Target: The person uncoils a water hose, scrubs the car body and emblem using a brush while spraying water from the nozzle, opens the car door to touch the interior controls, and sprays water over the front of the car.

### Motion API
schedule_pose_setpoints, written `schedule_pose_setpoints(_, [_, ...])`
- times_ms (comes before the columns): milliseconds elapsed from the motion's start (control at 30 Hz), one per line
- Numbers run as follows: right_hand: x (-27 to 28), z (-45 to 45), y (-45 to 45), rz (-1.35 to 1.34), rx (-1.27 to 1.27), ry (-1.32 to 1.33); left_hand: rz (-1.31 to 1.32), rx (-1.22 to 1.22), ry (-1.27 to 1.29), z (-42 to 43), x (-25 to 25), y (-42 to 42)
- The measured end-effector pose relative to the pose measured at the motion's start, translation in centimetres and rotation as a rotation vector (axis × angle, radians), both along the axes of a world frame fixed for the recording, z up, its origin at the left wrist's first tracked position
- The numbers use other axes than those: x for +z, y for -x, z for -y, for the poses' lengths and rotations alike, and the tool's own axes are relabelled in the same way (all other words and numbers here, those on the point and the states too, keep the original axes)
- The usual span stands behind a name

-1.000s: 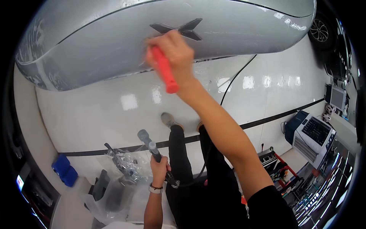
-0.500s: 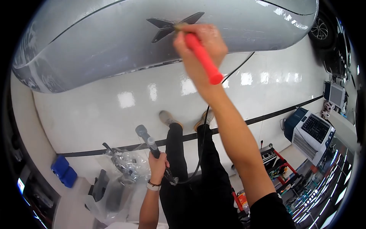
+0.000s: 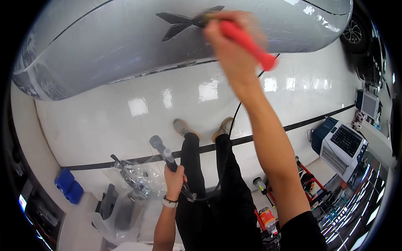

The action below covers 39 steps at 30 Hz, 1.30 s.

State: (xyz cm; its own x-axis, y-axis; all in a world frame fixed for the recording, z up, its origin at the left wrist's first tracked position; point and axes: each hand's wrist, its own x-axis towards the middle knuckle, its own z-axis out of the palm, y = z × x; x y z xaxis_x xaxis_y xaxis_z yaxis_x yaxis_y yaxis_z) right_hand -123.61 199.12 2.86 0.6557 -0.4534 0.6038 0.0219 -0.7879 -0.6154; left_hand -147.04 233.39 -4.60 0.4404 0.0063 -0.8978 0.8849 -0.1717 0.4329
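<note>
My right hand (image 3: 236, 46), blurred by motion, is closed round the red handle of a brush (image 3: 250, 47). Its tip meets the right side of a dark X-shaped emblem (image 3: 178, 27) on a silver-grey car bumper (image 3: 125, 46). The bristles are mostly hidden by my fingers and the blur. Low in front of my legs, my left hand (image 3: 175, 180) grips a hose-fed spray gun (image 3: 168, 159) with a black body and a grey, flared nozzle end pointing up and left. A thin black hose (image 3: 234, 113) runs from the gun's lower end, past my right leg, towards the bumper.
Clear plastic wrapping (image 3: 144, 180) lies left of my legs, near a blue case (image 3: 69, 186). On the right stand a red-framed tool cart (image 3: 307, 175) and an air cooler (image 3: 341, 146). A dark car's wheel (image 3: 352, 30) shows at upper right. Glossy floor (image 3: 104, 125) stretches below the bumper.
My right hand and the brush have moved right across the emblem, uncovering its centre, and the handle has tilted further right. My left hand and the spray gun have hardly shifted.
</note>
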Motion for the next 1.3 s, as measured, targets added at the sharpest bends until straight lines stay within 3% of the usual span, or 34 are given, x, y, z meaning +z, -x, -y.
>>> schedule_pose_setpoints(133, [-0.6,3.3,1.7,-0.058,-0.111,-0.149,0.003,0.002,-0.005,-0.4,-0.7,0.6])
schedule_pose_setpoints(200, [-1.0,2.7,0.5,0.129,0.13,0.072,-0.013,0.019,-0.004,-0.4,-1.4,0.9])
schedule_pose_setpoints(233, [-0.4,1.4,0.1,0.089,0.111,0.162,-0.028,0.03,-0.013,-0.4,-1.7,1.0])
schedule_pose_setpoints(333, [1.1,-0.2,-0.3,-0.095,0.065,0.106,-0.001,0.047,0.01,0.0,-1.9,1.3])
schedule_pose_setpoints(400, [0.7,-0.1,0.0,-0.123,0.34,0.208,0.028,0.04,0.014,0.6,-1.7,1.2])
schedule_pose_setpoints(567, [0.8,4.0,1.7,0.023,0.097,0.212,0.049,-0.014,0.0,1.3,-0.5,0.7])
schedule_pose_setpoints(667, [-0.1,1.8,0.4,0.045,0.155,0.294,0.041,0.005,-0.016,0.9,-1.1,1.1])
schedule_pose_setpoints(767, [-0.1,-3.2,-2.6,-0.088,0.41,0.233,0.026,0.03,-0.02,1.2,-1.7,1.0])
schedule_pose_setpoints(900, [0.5,-5.6,-3.8,-0.169,0.391,0.286,0.057,0.045,-0.008,1.6,-0.7,0.7])
schedule_pose_setpoints(1033, [1.1,-0.8,-0.1,-0.094,0.118,0.225,0.077,0.06,-0.014,0.8,-0.2,0.9])
schedule_pose_setpoints(1300, [1.2,-5.3,-3.8,-0.188,0.406,0.346,0.082,0.185,-0.012,-0.3,-2.1,1.9])
